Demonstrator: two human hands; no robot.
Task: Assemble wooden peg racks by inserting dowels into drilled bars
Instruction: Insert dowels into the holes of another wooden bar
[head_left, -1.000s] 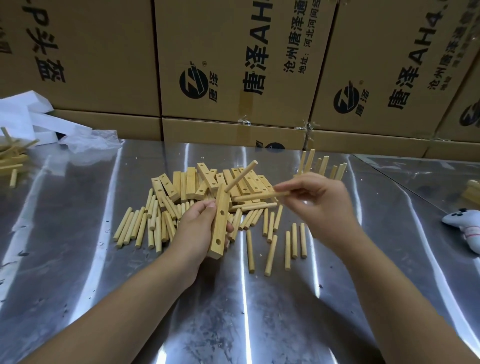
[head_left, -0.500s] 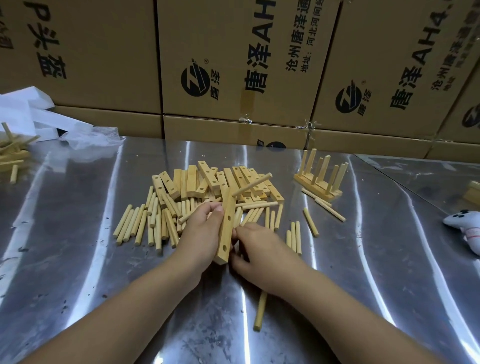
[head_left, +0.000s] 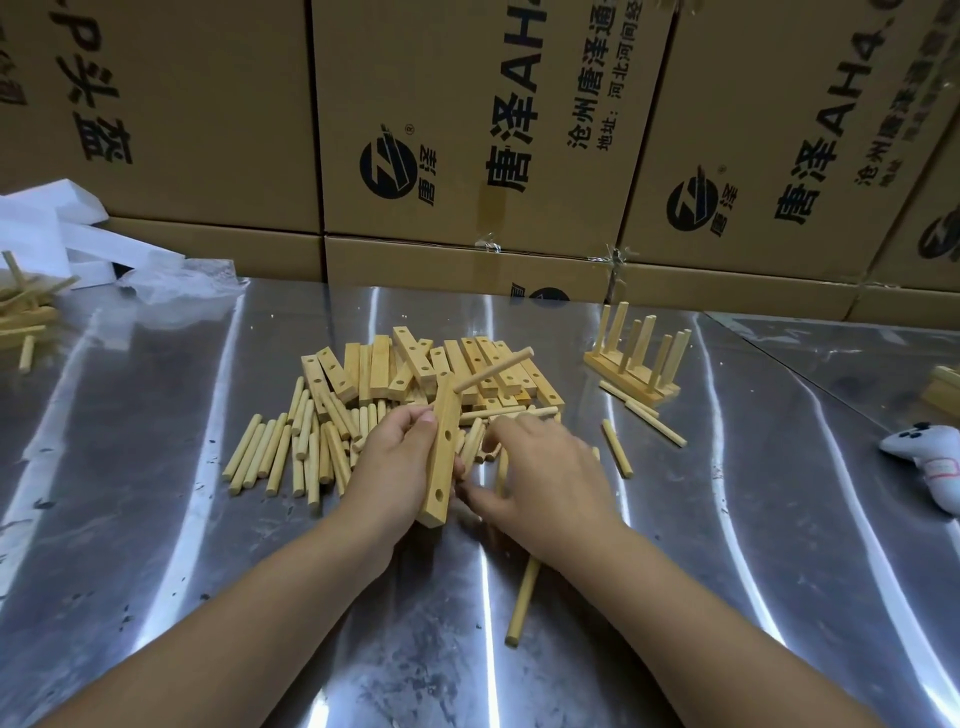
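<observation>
1. Landmark: a pile of drilled bars (head_left: 467, 364) was seen lying mid-tabletop (head_left: 156, 519), w/ holes visible on several.
2. A single drilled bar (head_left: 444, 457) was gripped by the left hand (head_left: 400, 467) just in front of the pile. It was held nearly upright, w/ fingers & thumb curled round its upper-middle part. Its lower end was close to the tabletop; contact couldn't be told.
3. One dowel (head_left: 493, 369) was seated in that bar's top hole, slanting up & to the right over the pile. Two open holes were seen lower on the bar.
4. The right hand (head_left: 540, 478) was placed palm-down front-right of the pile, just beside the held bar, over loose dowels. Fingers were bent and the thumb was pointed toward the bar's lower end. Fingertips were hidden, so whether a dowel was pinched couldn't be told.
5. A spread of loose dowels (head_left: 280, 457) was laid front-left of the pile, approx. parallel to each other.
6. A stray dowel (head_left: 522, 603) was seen well in front of the pile, partly hidden under the right wrist.
7. A finished rack (head_left: 636, 364), pegs upright, was stood right of the pile, w/ a few dowels lying just beside it.
8. Cardboard boxes (head_left: 467, 104) were stacked behind the pile. White foam pieces (head_left: 62, 239) were seen back-left, and a white plush toy (head_left: 930, 462) far right.
</observation>
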